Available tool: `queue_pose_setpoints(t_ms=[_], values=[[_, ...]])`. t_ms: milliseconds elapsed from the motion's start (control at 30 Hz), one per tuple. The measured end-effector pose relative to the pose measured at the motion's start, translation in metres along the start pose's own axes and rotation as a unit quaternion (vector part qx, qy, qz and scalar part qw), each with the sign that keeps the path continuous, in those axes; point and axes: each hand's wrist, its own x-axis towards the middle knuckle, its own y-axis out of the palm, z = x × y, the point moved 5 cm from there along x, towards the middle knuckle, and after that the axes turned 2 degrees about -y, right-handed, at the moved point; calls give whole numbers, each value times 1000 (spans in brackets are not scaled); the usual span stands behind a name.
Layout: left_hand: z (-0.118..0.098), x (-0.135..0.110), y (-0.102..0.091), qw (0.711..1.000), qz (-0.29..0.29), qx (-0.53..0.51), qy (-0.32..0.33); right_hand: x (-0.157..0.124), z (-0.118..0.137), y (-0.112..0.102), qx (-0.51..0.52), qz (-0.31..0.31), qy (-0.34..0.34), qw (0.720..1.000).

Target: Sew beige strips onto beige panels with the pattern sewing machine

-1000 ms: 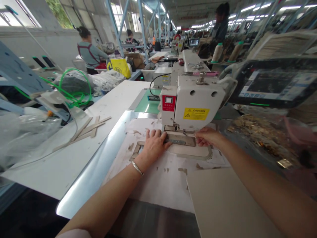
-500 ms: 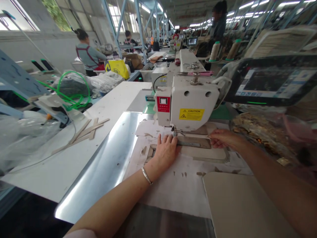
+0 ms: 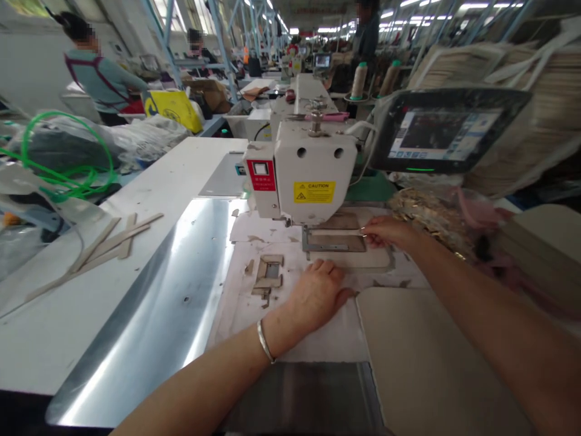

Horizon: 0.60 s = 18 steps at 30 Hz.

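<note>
While your left hand (image 3: 318,293) lies flat, fingers open, steadying the tan panel (image 3: 351,259), your right hand (image 3: 385,233), at two o'clock, pinches a strip (image 3: 336,232) under the sewing machine (image 3: 304,175).

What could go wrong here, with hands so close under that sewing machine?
The right hand holds a thin strip at the metal clamp frame, just below the machine head; if the machine ran, its fingers might be caught. The left hand rests flat on the paper-covered bed, near loose scraps that it could brush under the frame and spoil the seam.
</note>
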Motion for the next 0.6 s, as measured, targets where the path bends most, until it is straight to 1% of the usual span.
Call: queue_pose_setpoints(t_ms=[100,167,267,333,367,400,467,533,567,600], values=[[-33,8,15,998,25,-15,48,-3,3,0,4,-6,0,1000],[-48,16,24,998,31,-1,61,-7,1,0,-2,-13,-3,1000],[-60,25,32,998,35,13,56,-13,0,2,-27,-32,-20,999],[-64,28,30,998,32,19,46,-16,1,1,-50,-63,-39,996],[-66,27,28,998,24,22,56,-18,3,-2,-63,-83,-50,993],[-70,26,26,996,13,25,82,-20,4,-6,-77,-103,-60,990],[-82,21,23,985,-8,27,172,-31,2,-21,-107,-139,-75,982],[-92,13,24,968,-22,30,249,-54,-13,-46,-148,-177,-87,969],[-95,9,26,964,-28,34,264,-71,-25,-63,-177,-210,-95,957],[-97,7,27,963,-35,41,263,-92,-42,-81,-195,-229,-87,950]])
